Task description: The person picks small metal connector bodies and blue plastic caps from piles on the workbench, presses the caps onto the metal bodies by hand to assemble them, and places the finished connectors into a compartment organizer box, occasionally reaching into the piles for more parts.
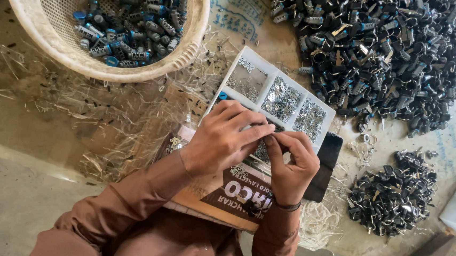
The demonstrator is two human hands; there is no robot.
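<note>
My left hand and my right hand meet over the near edge of a white compartment tray, fingertips pinched together around a small part that is mostly hidden between them. The tray holds several sections of tiny shiny metal pieces. A blue-capped cylinder part peeks out just beyond my left hand's knuckles. Both wrists wear brown sleeves, and the tray rests partly on a brown printed cardboard piece.
A white woven basket with dark and blue-capped lock cylinders stands top left. A large heap of dark lock parts fills the top right, a smaller heap lies right. A black flat object sits beside the tray. Clear plastic scraps litter the surface.
</note>
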